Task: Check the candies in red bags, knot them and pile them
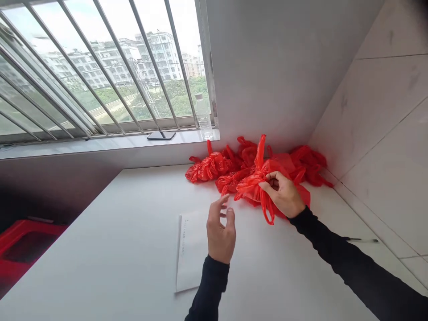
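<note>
My right hand (284, 195) pinches a red plastic bag (252, 183) by its gathered middle, thumb and fingers closed on the film. One handle loop of this bag points up and another hangs down toward the table. My left hand (221, 229) is raised a little to the left, thumb and fingers apart with nothing between them, above the edge of a white booklet (190, 263). More crumpled red plastic bags (210, 167) lie in a heap behind, along the wall. Another red bag (309, 162) sits at the heap's right end, by the tiled corner.
The white table (133, 232) meets the wall. On the window sill lie a dark phone (161, 135) and a clear bottle (203, 117), upright. A thin pen or brush (363, 240) rests past my right forearm. A red plastic stool or crate (20, 236) stands lower left.
</note>
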A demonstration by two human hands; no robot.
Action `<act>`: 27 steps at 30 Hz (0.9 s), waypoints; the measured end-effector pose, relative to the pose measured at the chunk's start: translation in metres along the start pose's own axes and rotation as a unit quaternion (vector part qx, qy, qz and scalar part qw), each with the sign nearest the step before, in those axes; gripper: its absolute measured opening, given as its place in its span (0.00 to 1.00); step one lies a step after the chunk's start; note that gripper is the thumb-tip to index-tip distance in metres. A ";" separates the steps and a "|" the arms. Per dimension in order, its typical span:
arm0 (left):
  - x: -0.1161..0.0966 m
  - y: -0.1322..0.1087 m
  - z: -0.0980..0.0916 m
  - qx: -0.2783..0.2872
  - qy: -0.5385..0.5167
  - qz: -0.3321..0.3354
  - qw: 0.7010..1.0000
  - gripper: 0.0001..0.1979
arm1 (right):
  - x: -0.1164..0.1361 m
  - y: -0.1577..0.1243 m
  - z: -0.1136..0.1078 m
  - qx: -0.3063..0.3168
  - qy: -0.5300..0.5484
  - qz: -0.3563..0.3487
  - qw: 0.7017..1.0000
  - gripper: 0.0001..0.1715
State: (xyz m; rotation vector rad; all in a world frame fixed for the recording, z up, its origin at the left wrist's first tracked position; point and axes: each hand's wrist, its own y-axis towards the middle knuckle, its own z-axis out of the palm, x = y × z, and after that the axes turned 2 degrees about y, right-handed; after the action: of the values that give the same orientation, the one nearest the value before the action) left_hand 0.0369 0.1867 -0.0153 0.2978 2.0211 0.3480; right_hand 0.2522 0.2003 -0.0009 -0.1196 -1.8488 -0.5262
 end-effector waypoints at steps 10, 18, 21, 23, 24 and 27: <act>0.014 -0.132 -0.010 0.007 0.044 -0.015 0.999 0.10 | -0.001 -0.176 -0.024 0.185 0.139 0.192 0.954 0.21; 0.014 -0.142 -0.033 -0.001 0.075 0.004 0.997 0.20 | -0.020 -0.188 -0.061 0.017 -0.184 -0.010 0.983 0.20; -0.003 -0.136 -0.023 0.069 0.080 0.060 0.993 0.21 | -0.010 -0.182 -0.042 0.074 -0.217 -0.098 0.968 0.26; -0.005 -0.132 -0.019 0.094 0.084 0.070 0.990 0.10 | -0.007 -0.176 -0.035 0.130 -0.221 -0.106 0.961 0.16; -0.002 -0.129 -0.020 0.093 0.085 0.065 0.990 0.06 | -0.007 -0.173 -0.034 0.144 -0.215 -0.097 0.961 0.12; 0.010 -0.126 -0.029 0.045 0.086 0.022 0.995 0.08 | -0.013 -0.170 -0.046 0.092 -0.171 -0.022 0.981 0.13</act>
State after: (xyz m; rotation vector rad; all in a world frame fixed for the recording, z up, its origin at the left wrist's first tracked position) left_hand -0.0012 0.0697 -0.0571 0.3792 2.2062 0.3194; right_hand 0.2398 0.0315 -0.0517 -0.0471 -2.2315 -0.3784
